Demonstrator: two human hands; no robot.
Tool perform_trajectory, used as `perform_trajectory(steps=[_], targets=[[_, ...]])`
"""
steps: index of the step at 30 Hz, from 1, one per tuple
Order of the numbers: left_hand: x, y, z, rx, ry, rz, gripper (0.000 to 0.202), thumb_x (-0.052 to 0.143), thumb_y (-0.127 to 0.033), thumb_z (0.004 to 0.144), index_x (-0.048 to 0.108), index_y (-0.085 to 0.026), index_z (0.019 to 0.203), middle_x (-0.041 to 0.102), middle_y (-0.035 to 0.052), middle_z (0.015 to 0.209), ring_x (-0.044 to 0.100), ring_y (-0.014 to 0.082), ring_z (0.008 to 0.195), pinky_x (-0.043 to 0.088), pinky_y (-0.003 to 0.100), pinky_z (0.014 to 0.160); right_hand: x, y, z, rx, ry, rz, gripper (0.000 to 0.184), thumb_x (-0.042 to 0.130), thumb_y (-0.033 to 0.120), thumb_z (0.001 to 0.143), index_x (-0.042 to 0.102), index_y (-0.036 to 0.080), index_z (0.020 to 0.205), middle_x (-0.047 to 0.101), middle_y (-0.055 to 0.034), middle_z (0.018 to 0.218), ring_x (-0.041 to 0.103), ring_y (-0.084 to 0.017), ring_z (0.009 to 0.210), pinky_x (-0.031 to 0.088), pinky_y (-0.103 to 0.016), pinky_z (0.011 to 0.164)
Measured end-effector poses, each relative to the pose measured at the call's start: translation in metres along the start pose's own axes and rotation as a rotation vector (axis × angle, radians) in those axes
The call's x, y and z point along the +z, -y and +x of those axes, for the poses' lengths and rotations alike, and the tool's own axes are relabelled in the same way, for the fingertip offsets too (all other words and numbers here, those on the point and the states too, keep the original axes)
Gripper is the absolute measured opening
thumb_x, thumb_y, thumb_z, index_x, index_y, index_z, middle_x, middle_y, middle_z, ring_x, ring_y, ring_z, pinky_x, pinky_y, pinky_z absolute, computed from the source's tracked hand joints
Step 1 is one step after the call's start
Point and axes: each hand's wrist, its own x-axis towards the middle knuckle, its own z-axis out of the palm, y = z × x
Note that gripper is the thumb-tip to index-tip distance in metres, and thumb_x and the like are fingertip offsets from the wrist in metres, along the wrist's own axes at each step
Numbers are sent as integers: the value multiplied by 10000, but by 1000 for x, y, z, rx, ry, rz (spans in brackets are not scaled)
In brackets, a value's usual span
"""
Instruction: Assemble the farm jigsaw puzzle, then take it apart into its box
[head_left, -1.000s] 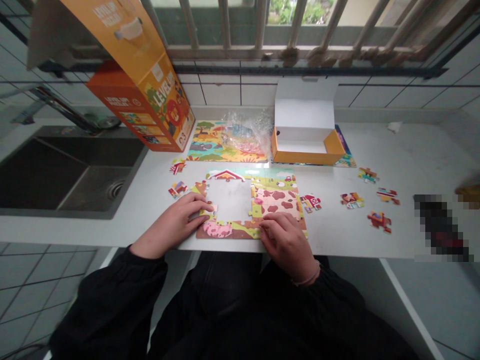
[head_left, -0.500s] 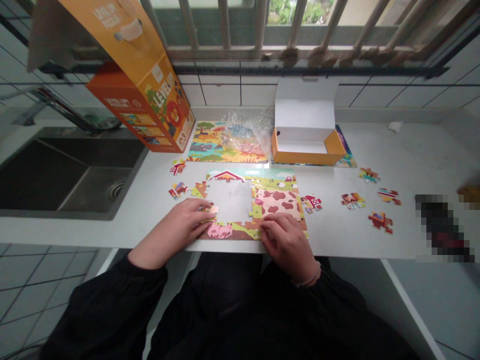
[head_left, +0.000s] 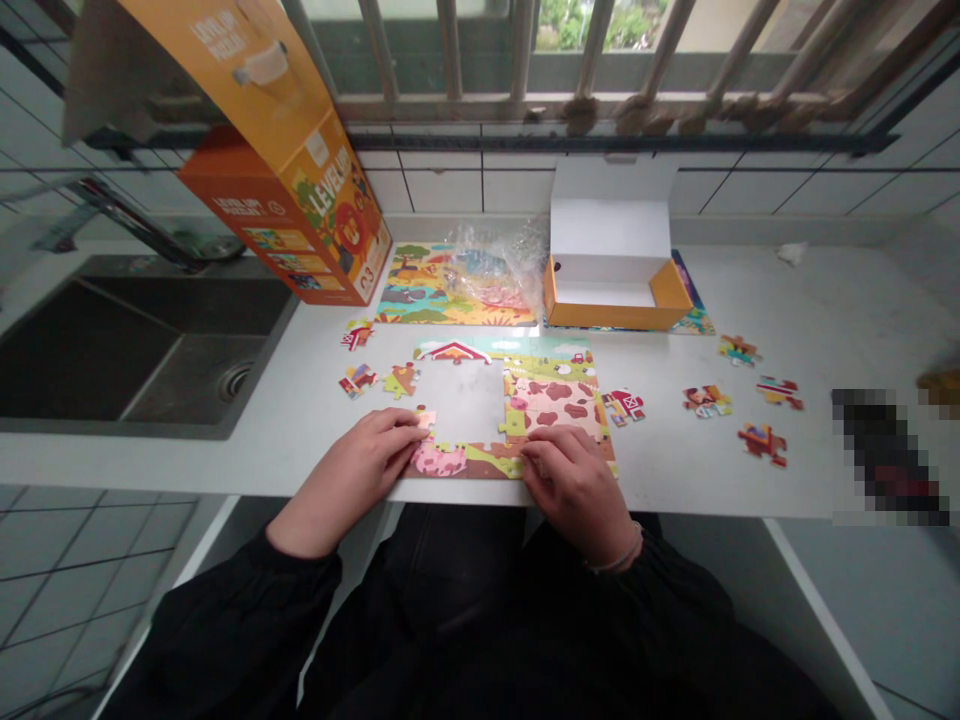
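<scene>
A partly assembled farm jigsaw puzzle [head_left: 551, 395] lies on the white counter, with a barn at its top and a pink cow-patterned area. A gap in its middle shows the bare counter. My left hand [head_left: 352, 483] is at the puzzle's lower left, its fingertips pinching a small pink-edged puzzle piece [head_left: 426, 420] at the gap's edge. My right hand [head_left: 574, 490] rests on the bottom edge, fingers on the pieces there. Several loose pieces [head_left: 401, 380] lie left of the puzzle, and several more [head_left: 622, 405] lie to its right.
A dark sink [head_left: 142, 350] is set in the counter [head_left: 825, 300] at left. Behind stand a leaning orange puzzle box [head_left: 300, 210], an open box [head_left: 615, 290], and a second puzzle [head_left: 427, 295] under a plastic bag [head_left: 499, 265]. A pixelated patch [head_left: 889, 455] covers the far right.
My left hand has slid right and slightly up, now covering the puzzle's lower-left corner and uncovering a loose piece above it. My right hand has barely moved.
</scene>
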Motion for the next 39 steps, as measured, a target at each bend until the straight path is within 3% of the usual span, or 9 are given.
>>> perform_trajectory(steps=[11,21,28,39], targets=[[-5,-10,4,34,72,114,292,551,-319,1093,818,-218,1154,743,147,1340,723,319,1188,625,503,1022,1,0,0,10,-5,6,90,655,177,1054,716,224,1101,754,-104,1174,654,-298,1134,569,-522,1021],[24,-38,-17,75,-128,194,317,624,-296,1092,693,-169,1374,703,186,1392,684,352,1291,588,536,1121,-3,2,3,30,40,-17,75,643,194,1065,703,238,1062,751,-78,1153,653,-283,1113,547,-498,1009],[33,-42,-23,122,-136,159,424,660,-263,1078,598,-223,1496,659,173,1472,658,348,1346,584,528,1133,-12,-1,-8,45,50,-43,85,641,189,1069,711,233,1086,755,-84,1161,662,-278,1116,542,-489,1007],[46,-55,-5,179,-165,68,421,675,-230,1064,624,-241,1481,686,160,1446,684,329,1295,597,507,1097,-32,-16,-24,63,59,-25,144,658,177,1057,716,243,1171,749,-92,1214,666,-287,1163,565,-495,1027]])
